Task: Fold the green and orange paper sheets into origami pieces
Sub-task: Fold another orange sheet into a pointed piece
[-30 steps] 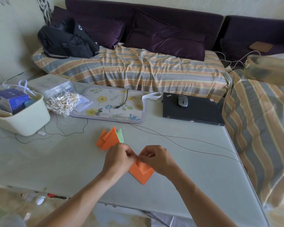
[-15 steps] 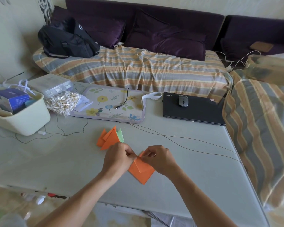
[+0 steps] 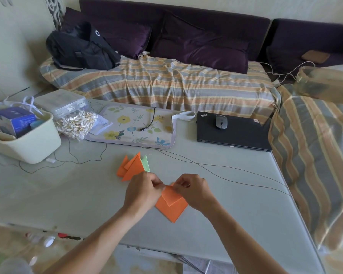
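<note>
Two hands are meeting over the near middle of the pale, glossy worktop (image 3: 216, 224), with bare surface lying open on both sides of them and toward the front edge. At far left a cream plastic bin (image 3: 28, 147) is sitting close to the left edge, a crinkly bag of small sticks (image 3: 75, 123) just beside it. A flat floral mat (image 3: 135, 129) is lying behind the folded orange and green pieces (image 3: 134, 167), sharp-cornered triangles stacked just beyond the left hand (image 3: 142, 191). That hand is pinching the upper corner of the orange paper (image 3: 171, 206), a creased diamond lying flat, while the right hand (image 3: 195, 189) is pinching the same corner from the other side, fingertips nearly touching. Thin black cables (image 3: 222, 175) are trailing rightward. A matte black laptop (image 3: 236, 133) with a grey mouse (image 3: 221, 121) is sitting at the far right corner.
</note>
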Demonstrator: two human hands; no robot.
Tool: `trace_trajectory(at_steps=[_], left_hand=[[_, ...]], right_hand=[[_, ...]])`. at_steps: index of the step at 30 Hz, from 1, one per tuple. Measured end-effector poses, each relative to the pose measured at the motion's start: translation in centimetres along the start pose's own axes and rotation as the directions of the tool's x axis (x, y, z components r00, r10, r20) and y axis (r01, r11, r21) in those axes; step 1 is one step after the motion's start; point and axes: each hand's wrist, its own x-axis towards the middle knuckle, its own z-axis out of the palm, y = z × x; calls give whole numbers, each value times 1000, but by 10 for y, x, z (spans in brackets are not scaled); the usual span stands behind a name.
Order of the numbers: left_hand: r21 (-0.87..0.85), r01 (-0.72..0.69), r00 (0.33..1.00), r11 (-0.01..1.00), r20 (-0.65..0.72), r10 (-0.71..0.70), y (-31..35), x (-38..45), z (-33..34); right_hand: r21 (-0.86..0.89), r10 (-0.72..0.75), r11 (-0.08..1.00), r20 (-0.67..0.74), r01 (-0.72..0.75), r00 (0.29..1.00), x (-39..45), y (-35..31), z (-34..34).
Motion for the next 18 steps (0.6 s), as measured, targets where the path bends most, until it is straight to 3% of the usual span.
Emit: trace_trajectory(at_steps=[6,12,18], left_hand=[[9,-27,991,1000,130,25,1,1,6],[-6,6,1000,1000,20,-6,0,3,0],[-28,-18,999,999,51,19,1,2,1]], right_hand=[[16,-55,998,50,54,997,-3,-2,1],[35,0,999,2,0,1000,-1,-3,-2],[32,-51,998,-3,51,999,-3,-5,0]])
